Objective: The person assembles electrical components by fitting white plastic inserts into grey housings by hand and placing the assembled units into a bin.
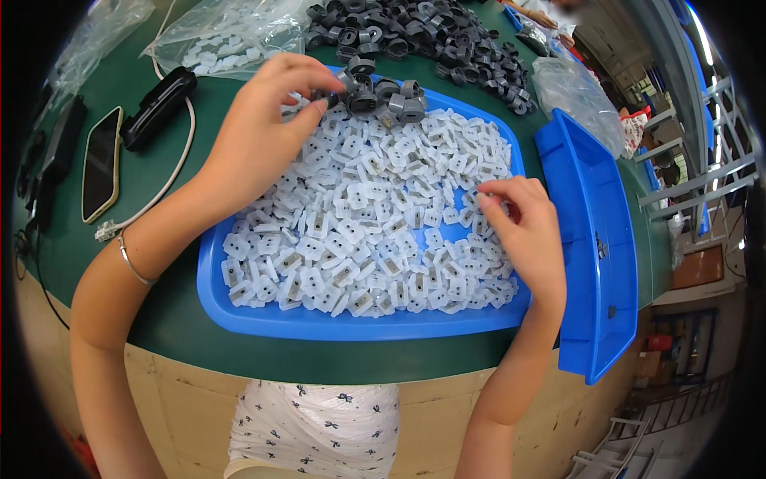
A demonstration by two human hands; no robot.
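My left hand [271,124] reaches over the far left part of a blue tray [319,326], thumb and fingers closed on a dark grey ring-shaped part. Beside those fingertips, several more grey ring-shaped parts [411,109] lie on the tray's far edge. Small translucent white plastic pieces [351,231] with dark holes fill most of the tray. On the right side, my right hand [527,231] hovers over the pieces, its thumb and index finger pinched together. What sits between those fingertips, if anything, is too small to make out.
Beyond the tray is a large heap of dark grey rings [415,32]. A clear bag of white pieces [227,48] lies far left, near a black device with a cable [159,108] and a phone [102,164]. A long blue bin [594,247] stands right, overhanging the green table [319,361].
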